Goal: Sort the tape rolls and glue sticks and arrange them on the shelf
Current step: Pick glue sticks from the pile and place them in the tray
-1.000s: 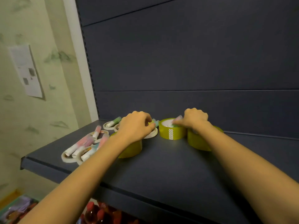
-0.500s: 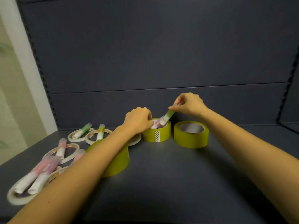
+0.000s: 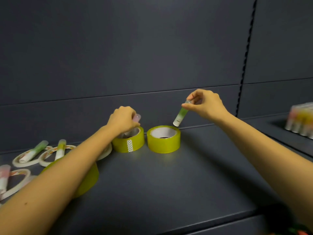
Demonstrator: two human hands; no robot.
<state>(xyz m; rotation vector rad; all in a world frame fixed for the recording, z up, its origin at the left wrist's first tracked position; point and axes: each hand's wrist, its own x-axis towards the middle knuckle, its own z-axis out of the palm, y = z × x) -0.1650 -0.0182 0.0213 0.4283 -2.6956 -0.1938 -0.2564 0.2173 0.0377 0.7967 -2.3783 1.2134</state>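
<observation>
**A:** How will the green glue stick [image 3: 180, 115] handle?

**B:** Light and stiff, I'd judge: a smooth plastic tube that could slip or swing from a loose pinch. A hold nearer the middle would steady it. The right hand [image 3: 205, 106] has it by the cap end only, thumb and forefinger closed tight on it and the other fingers [image 3: 196, 95] curled in. It hangs tilted, base down, just above the far rim of the right yellow roll [image 3: 163, 139]. It seems clear of the roll.

**A:** And the left hand [image 3: 122, 119]?

**B:** It is closed round a pink glue stick [image 3: 136, 117] whose top pokes out past the knuckles. The hand sits over the core of the middle yellow roll [image 3: 128, 142], the one with the patterned strip. I cannot tell whether the hand touches the rim.

**A:** The rolls themselves?

**B:** Rigid and probably heavier, so they are best taken across the outer wall. The two stand side by side towards the back of the shelf [image 3: 169, 184]. A third yellow roll [image 3: 89, 177] sits nearer, partly under the left forearm.

**A:** What else needs sorting?

**B:** At the left, thin white tape rings [image 3: 20, 162] lie flat with glue sticks lying on them. A wrapped pack of sticks [image 3: 300, 120] stands far right.
</observation>
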